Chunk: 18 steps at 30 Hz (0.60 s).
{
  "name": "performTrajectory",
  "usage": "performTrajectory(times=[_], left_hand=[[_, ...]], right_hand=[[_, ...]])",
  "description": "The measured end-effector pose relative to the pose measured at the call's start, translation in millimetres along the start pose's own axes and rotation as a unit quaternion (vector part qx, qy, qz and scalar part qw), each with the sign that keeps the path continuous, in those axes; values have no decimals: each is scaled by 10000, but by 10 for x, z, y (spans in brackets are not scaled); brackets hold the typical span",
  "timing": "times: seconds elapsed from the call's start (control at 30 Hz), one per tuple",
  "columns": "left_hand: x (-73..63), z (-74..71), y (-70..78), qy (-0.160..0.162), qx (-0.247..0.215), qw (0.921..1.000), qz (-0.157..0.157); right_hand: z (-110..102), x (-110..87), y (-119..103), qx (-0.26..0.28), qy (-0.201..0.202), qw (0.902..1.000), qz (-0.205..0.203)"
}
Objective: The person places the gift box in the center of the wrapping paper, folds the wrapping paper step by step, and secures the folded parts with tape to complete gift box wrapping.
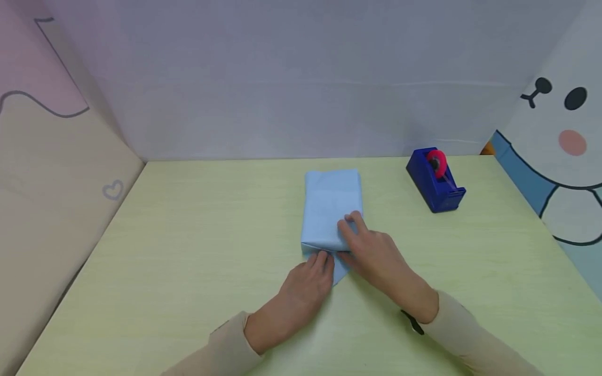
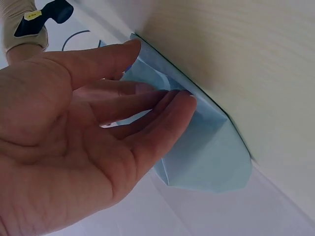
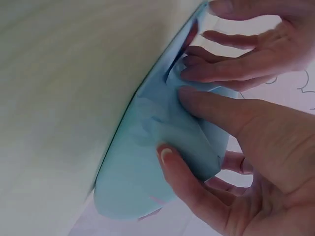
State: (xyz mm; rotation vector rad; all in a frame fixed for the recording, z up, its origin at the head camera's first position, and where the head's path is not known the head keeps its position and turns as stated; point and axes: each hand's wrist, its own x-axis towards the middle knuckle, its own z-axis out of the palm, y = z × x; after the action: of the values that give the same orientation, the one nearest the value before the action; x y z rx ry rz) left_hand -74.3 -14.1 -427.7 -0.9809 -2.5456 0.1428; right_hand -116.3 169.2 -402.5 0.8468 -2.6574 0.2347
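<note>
Two bare hands meet at the near end of a pale blue parcel [image 1: 331, 203] lying flat on the surface [image 1: 211, 219], a scene I follow by camera from a distance. The parcel's long axis runs away from the person, its body straight ahead of the fingers, while a pointed flap [image 1: 339, 269] sticks out from its near end, between the hands. The right hand [image 1: 378, 256] is nearer, lapping over the parcel's near right corner; the left hand [image 1: 305, 284] lies just before the near end, at the flap. I judge that the coming move turns on that flap, low at the parcel's end with fingers on both sides.

The right fingers pinch the parcel's corner, thumb against the end. The left fingers bend gently, tips bunched against the folds, thumb apart; I make out no clear pinch there. The parcel looks boxy and smooth on top, with a crease along its near edge and rumpled, half-open folds beneath. A dark blue dispenser [image 1: 430, 190] with a red roll [image 1: 443, 163] stands well to the parcel's right, beside its far half, untouched.
</note>
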Motion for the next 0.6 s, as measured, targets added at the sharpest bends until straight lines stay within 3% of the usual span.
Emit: performTrajectory(times=[0.1,0.2,0.27,0.33,0.47,0.6], left_hand=[[-7,-41,17,58,90,9999,68],[-42,-122,43,-192,202,9990,347],[-68,-168,66,-579,306,9964,537],[-84,-209,84,-1262,325,9895,624],[-83,-222,102,-2269,229,9724,497],[-69,-209,93,-2626,-120,9642,351]], right_hand=[[35,2,-6,-35,114,9999,91],[50,-3,-11,-69,153,9998,140],[52,-6,-10,-74,169,9997,137],[50,-6,-5,-78,180,9997,114],[37,5,15,-53,82,9999,57],[18,23,34,-33,-76,10000,32]])
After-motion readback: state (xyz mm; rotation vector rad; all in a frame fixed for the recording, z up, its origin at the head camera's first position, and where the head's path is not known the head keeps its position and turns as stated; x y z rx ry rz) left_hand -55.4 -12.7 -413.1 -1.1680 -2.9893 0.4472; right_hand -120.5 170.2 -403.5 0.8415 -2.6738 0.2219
